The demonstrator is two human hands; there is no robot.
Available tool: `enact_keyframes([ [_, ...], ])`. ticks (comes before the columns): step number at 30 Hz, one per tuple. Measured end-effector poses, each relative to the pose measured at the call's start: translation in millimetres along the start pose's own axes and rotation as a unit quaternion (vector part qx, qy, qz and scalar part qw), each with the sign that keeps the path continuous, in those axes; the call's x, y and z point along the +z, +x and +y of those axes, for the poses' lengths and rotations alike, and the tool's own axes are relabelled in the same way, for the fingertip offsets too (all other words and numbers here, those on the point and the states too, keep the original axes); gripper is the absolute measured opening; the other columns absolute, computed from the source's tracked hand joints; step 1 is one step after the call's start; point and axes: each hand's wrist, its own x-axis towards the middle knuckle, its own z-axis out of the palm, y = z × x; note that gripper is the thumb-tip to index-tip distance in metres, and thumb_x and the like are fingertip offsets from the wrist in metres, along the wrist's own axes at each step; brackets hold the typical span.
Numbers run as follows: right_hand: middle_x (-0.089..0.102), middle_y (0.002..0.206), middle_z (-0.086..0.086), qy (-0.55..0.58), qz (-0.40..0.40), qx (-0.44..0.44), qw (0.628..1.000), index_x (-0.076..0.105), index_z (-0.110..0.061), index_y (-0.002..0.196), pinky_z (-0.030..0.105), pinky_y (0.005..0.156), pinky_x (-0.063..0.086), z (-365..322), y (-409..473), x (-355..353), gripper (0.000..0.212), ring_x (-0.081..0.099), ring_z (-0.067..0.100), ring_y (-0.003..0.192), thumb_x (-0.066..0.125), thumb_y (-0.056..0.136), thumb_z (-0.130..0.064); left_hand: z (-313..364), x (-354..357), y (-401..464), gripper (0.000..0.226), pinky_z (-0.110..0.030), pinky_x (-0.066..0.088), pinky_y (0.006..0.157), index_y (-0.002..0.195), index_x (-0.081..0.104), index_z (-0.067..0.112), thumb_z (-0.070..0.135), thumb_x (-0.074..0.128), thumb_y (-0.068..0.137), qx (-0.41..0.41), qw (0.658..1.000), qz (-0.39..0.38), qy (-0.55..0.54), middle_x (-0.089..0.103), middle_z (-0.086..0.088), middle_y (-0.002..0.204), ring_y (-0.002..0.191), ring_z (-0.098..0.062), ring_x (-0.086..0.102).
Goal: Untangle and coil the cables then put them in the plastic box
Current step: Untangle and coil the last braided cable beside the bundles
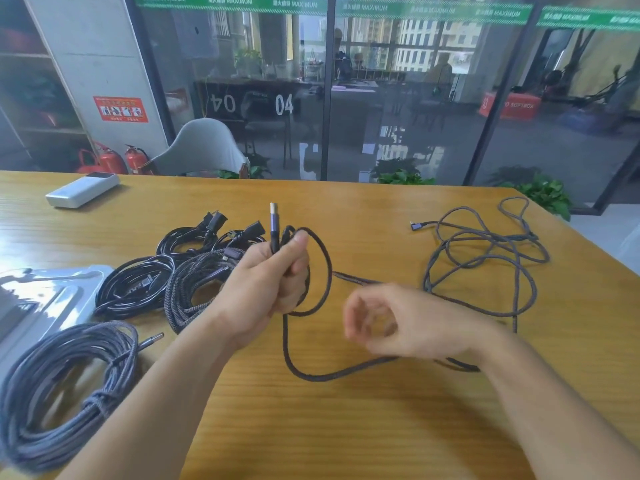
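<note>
four coiled cables (65, 386), one loose cable (485, 258)

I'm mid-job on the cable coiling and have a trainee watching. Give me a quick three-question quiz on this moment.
1. True or false: the left hand holds the USB plug of the braided cable pointing up.
2. Where does the cable's loose, uncoiled part lie? A) in the plastic box B) on the table, to the right C) on the chair
3. Fill in: the white device lies at the table's far ____ corner.

Key: 1 true; 2 B; 3 left.
</note>
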Motion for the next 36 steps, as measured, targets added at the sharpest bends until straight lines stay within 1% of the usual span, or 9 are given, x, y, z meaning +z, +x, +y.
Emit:
enact_keyframes([
  [4,0.062,0.138,-0.009,0.301,0.217,-0.059,0.927,0.052,-0.036,0.140,0.038,0.111,0.045,-19.4,22.7,24.8,0.045,0.060,0.009,0.128,0.061,0.097,-0.048,-1.2,14.5,-2.5,0.041,-0.025,0.016,0.043,0.065,0.044,0.020,0.036,0.050,0.102,-0.002,0.997,-0.074,0.003,0.022,0.003,0.052,0.043,-0.012,0.016],
  [6,0.070,0.131,0.001,0.372,0.260,-0.074,0.888,0.060,-0.030,0.136,0.044,0.113,0.045,-22.1,32.3,38.6,0.053,0.064,0.017,0.126,0.047,0.100,-0.067,-2.6,23.0,-4.5,0.041,-0.025,0.016,0.043,0.063,0.044,0.021,0.035,0.048,0.102,-0.008,0.994,-0.108,0.011,0.023,0.003,0.051,0.042,-0.011,0.017],
  [10,0.070,0.073,0.010,0.363,0.337,-0.080,0.865,0.065,0.004,0.089,0.029,0.077,0.054,-30.1,35.3,51.3,0.075,0.070,0.024,0.081,0.033,0.104,-0.062,-6.9,37.2,-7.5,0.042,-0.023,0.016,0.042,0.063,0.042,0.021,0.034,0.048,0.102,-0.037,0.988,-0.151,0.000,0.024,0.004,0.051,0.042,-0.010,0.018],
  [13,0.050,0.071,0.042,0.384,0.371,-0.090,0.841,0.051,0.014,0.082,0.035,0.058,0.045,-29.2,35.1,53.4,0.092,0.052,0.037,0.066,0.042,0.093,-0.077,-5.4,38.9,-5.9,0.042,-0.021,0.019,0.043,0.063,0.041,0.021,0.033,0.047,0.103,-0.040,0.986,-0.159,-0.017,0.023,0.006,0.051,0.041,-0.009,0.018],
  [15,0.036,0.072,0.047,0.397,0.391,-0.080,0.826,0.045,0.017,0.080,0.036,0.054,0.037,-31.4,35.7,49.7,0.100,0.046,0.039,0.063,0.045,0.088,-0.083,-6.1,41.0,-4.1,0.043,-0.019,0.023,0.043,0.063,0.042,0.021,0.034,0.047,0.103,-0.027,0.989,-0.144,-0.009,0.023,0.006,0.051,0.043,-0.010,0.018],
  [22,0.044,0.069,0.021,0.407,0.395,-0.070,0.821,0.045,0.014,0.076,0.027,0.048,0.036,-29.8,39.1,46.1,0.079,0.038,0.032,0.061,0.042,0.098,-0.062,-7.5,53.6,-7.4,0.065,-0.031,0.014,0.051,0.068,0.045,0.017,0.068,0.025,0.102,-0.010,0.997,-0.073,0.006,0.014,-0.004,0.059,0.053,-0.022,0.009],
  [26,0.048,0.065,0.013,0.332,0.433,-0.126,0.829,0.056,0.000,0.087,0.027,0.053,0.041,-24.7,34.9,47.9,0.047,0.048,0.023,0.058,0.035,0.113,-0.033,-10.8,53.7,-8.0,0.070,-0.028,0.019,0.049,0.072,0.040,-0.002,0.057,0.026,0.107,-0.008,0.987,-0.083,0.135,0.024,-0.009,0.061,0.054,-0.021,0.017],
  [29,0.051,0.059,-0.005,0.308,0.444,-0.151,0.828,0.059,-0.008,0.089,0.022,0.045,0.040,-28.7,28.9,47.0,0.046,0.051,0.016,0.045,0.037,0.107,-0.044,-10.9,59.2,-10.3,0.070,-0.027,0.020,0.048,0.071,0.039,-0.006,0.052,0.028,0.109,0.004,0.981,-0.085,0.173,0.026,-0.008,0.059,0.054,-0.021,0.018],
  [36,0.045,0.061,0.006,0.286,0.495,-0.130,0.810,0.052,-0.012,0.075,0.034,0.049,0.039,-29.0,33.7,39.7,0.040,0.043,0.030,0.052,0.046,0.111,-0.027,-16.4,67.5,-9.7,0.054,-0.022,0.023,0.050,0.077,0.049,-0.005,0.032,0.035,0.113,0.059,0.982,0.012,0.178,0.032,0.009,0.057,0.052,-0.011,0.025],
])
